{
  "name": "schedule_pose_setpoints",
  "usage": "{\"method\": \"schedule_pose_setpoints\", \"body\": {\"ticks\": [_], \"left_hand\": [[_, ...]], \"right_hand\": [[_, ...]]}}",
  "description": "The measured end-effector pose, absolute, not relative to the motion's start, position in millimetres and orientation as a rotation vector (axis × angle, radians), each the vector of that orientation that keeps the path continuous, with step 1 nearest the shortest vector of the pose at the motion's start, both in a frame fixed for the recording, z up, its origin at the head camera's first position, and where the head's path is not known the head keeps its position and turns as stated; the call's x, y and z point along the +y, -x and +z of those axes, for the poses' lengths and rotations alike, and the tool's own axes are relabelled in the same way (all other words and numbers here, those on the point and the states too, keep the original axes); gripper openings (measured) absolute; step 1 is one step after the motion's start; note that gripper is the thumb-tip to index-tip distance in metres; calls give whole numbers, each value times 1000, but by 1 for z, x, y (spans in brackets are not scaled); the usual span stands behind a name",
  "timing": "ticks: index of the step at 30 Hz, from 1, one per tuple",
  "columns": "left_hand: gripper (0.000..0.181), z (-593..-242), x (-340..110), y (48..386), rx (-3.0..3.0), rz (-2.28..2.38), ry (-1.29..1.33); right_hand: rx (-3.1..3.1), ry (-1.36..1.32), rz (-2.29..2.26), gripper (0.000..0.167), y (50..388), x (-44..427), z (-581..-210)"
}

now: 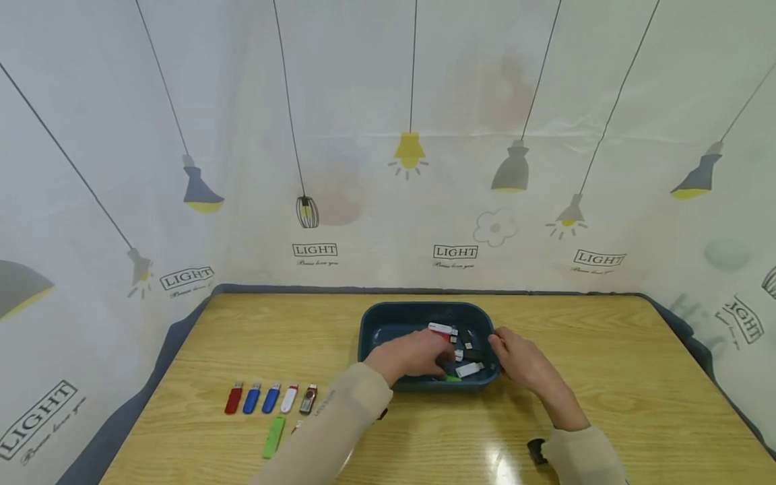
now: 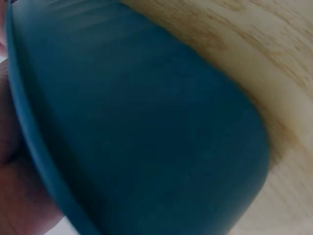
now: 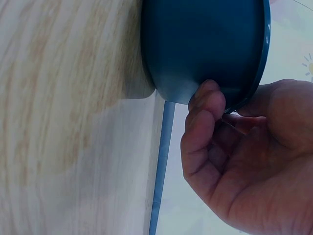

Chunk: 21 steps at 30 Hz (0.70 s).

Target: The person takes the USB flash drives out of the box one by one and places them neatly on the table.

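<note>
A dark blue plastic bin [image 1: 378,316] stands on the wooden table, with several USB flash drives inside. Among them are a white USB drive [image 1: 469,369], another white one [image 1: 440,328] near the far side, dark ones and a bit of green. My left hand [image 1: 418,353] reaches down into the bin over the drives, its thumb and fingers apart; what lies under the palm is hidden. In the left wrist view the bin's outer wall [image 2: 156,112] fills most of the picture. My right hand [image 3: 244,152] pinches the bin's rim at its right end, thumb above and fingers curled beneath.
Left of the bin lies a row of USB drives: a red one [image 1: 233,399], blue ones [image 1: 251,399], a white one [image 1: 289,399] and a brown-and-silver one [image 1: 308,400]. Below them lies a green drive [image 1: 273,436], beside another partly hidden by my left sleeve. A lamp-printed curtain [image 1: 376,222] surrounds the table.
</note>
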<state>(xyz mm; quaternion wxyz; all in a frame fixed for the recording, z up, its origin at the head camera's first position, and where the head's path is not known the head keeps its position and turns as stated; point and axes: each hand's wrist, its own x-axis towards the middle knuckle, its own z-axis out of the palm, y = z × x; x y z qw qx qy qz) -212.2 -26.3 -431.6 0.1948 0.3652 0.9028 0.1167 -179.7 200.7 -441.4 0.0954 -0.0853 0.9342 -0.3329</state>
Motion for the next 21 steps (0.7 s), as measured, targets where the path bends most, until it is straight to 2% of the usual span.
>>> {"method": "schedule_pose_setpoints", "body": {"ticks": [11, 21], "left_hand": [[24, -436, -21, 210, 2549, 201, -1075], [10, -439, -27, 211, 2595, 196, -1047]], "right_hand": [[2757, 277, -1018, 25, 178, 201, -441], [2765, 266, -1013, 24, 178, 201, -441]]}}
